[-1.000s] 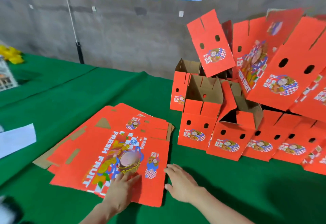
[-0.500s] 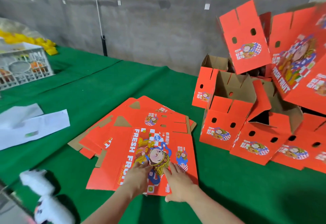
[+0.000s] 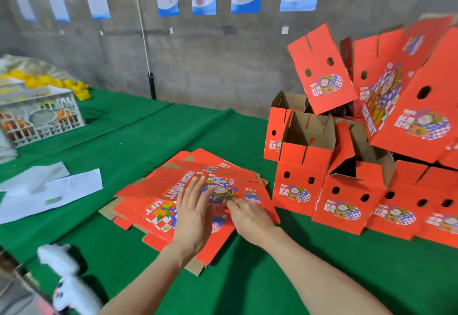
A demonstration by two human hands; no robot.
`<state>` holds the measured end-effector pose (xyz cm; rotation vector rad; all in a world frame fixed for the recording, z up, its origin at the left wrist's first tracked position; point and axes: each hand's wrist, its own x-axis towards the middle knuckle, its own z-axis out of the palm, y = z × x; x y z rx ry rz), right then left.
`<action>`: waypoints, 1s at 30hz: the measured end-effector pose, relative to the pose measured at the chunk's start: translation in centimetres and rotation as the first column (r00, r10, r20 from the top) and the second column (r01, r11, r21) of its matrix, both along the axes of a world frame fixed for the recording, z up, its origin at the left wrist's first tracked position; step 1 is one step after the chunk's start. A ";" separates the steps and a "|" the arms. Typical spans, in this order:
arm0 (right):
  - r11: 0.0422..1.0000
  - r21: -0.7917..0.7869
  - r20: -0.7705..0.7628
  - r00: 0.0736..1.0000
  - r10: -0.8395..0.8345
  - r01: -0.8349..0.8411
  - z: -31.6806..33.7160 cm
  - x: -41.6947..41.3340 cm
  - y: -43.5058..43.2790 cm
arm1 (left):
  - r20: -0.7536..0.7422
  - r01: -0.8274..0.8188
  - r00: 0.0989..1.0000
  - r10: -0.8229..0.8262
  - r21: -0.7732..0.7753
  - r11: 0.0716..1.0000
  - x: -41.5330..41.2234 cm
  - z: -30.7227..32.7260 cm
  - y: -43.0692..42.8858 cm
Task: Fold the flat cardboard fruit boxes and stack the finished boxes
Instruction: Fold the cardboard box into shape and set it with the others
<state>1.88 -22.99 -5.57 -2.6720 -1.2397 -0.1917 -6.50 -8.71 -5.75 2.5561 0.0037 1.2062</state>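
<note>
At lower centre, your left hand (image 3: 195,215) and right hand (image 3: 250,218) press the top flat (image 3: 153,188), fingers nearly straight, gripping nothing. You're picking a sheet; next, probably, lift its edge.

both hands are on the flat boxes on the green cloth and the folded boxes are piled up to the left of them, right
Not quite. The folded boxes are piled to the right of the flat boxes, not the left, as the head view shows. The left hand and right hand do rest on the flat boxes on the green cloth.
</note>
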 end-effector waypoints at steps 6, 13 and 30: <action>0.906 0.421 0.071 0.995 -0.073 0.037 5.8 0.6 -7.0 | 0.166 0.093 0.984 -0.068 -0.152 0.984 -0.2 3.9 -3.7; 0.606 0.748 -0.205 0.963 -0.178 0.271 7.9 -0.9 -18.0 | -0.087 0.075 0.976 -0.198 -0.725 0.684 3.9 6.0 -6.7; 0.378 0.811 -0.433 0.893 -0.124 0.446 7.6 -7.8 -30.5 | -0.013 0.531 0.766 -0.643 -0.551 0.644 0.6 14.1 -31.8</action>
